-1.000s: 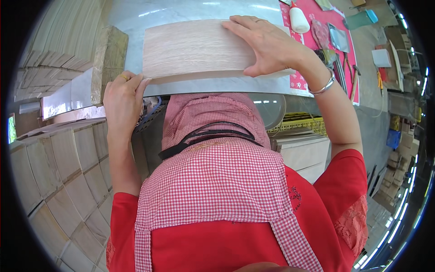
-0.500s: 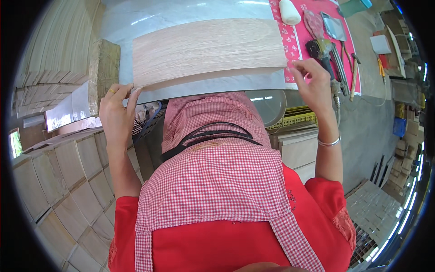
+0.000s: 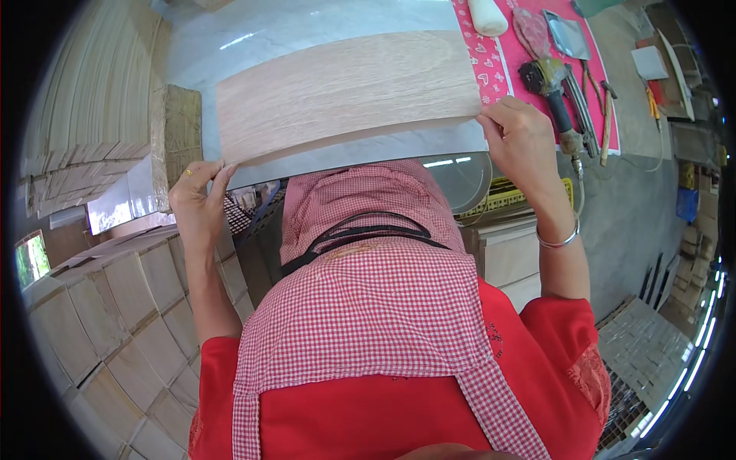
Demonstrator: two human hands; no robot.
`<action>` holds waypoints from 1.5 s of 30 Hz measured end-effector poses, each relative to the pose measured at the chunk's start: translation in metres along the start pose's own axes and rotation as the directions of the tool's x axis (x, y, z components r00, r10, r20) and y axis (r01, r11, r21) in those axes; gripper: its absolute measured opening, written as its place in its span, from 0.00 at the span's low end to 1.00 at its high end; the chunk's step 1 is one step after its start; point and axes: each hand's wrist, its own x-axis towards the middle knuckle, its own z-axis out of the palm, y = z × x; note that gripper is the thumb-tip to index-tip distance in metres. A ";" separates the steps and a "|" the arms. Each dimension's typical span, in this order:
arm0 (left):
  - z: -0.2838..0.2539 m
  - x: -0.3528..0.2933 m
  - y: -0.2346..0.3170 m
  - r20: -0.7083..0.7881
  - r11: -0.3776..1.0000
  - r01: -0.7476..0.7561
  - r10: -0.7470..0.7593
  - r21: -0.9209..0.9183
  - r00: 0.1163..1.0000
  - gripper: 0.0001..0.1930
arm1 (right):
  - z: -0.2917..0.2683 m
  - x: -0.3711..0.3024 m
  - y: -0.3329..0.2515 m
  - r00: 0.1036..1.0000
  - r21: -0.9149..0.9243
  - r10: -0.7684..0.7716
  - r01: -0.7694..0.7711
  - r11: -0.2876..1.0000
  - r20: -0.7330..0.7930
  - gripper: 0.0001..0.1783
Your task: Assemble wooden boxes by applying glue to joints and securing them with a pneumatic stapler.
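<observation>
Holding a wood veneer sheet (image 3: pixel 349 96) flat on the pale worktop (image 3: pixel 307 31).
Left hand (image 3: pixel 201 201) and right hand (image 3: pixel 521 142) pinch its near corners, fingers closed on the edge; squaring it likely needs an even pull from both.

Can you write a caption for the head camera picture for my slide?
Left hand and right hand hold a wood sheet by its near corners.

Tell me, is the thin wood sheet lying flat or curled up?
Flat: the wood sheet lies spread on the grey table, both hands at its near corners.
</observation>
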 end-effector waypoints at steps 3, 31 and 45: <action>0.000 0.000 -0.003 -0.003 1.000 -0.015 0.015 -0.021 1.000 0.06 | -0.003 0.006 0.000 0.998 0.077 0.036 -0.040 0.996 0.050 0.04; 0.155 0.115 0.173 0.357 0.749 -0.659 0.600 0.064 0.716 0.35 | -0.023 -0.002 0.181 0.848 -0.260 0.530 -0.510 0.820 0.005 0.25; 0.154 0.105 0.179 0.379 0.792 -0.606 0.541 0.071 0.751 0.36 | -0.110 -0.017 0.003 0.863 0.359 0.417 -0.499 0.788 0.286 0.14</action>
